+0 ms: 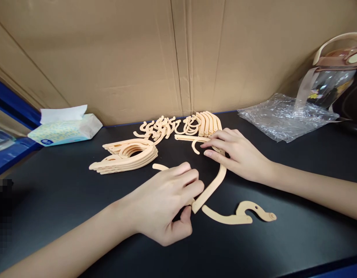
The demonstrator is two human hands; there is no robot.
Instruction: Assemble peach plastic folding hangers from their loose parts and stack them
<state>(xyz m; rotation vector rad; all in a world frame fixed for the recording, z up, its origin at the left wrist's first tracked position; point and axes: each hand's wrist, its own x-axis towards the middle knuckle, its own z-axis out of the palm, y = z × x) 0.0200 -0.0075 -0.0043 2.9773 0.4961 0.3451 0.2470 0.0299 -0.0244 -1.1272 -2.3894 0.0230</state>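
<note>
My left hand is closed around a peach plastic arm piece, whose tip shows above the knuckles, beside the lower end of a long curved piece. My right hand rests at the upper part of that curved piece, fingers closed on it near a small hook. A loose curved arm and a loose hook piece lie on the black table to the right of my left hand. How the held pieces join is hidden by my fingers.
Stacked folded pieces lie at the left. Behind are a pile of hooks and a row of curved arms. A tissue pack stands back left; a clear plastic bag and a bottle are back right, before a cardboard wall.
</note>
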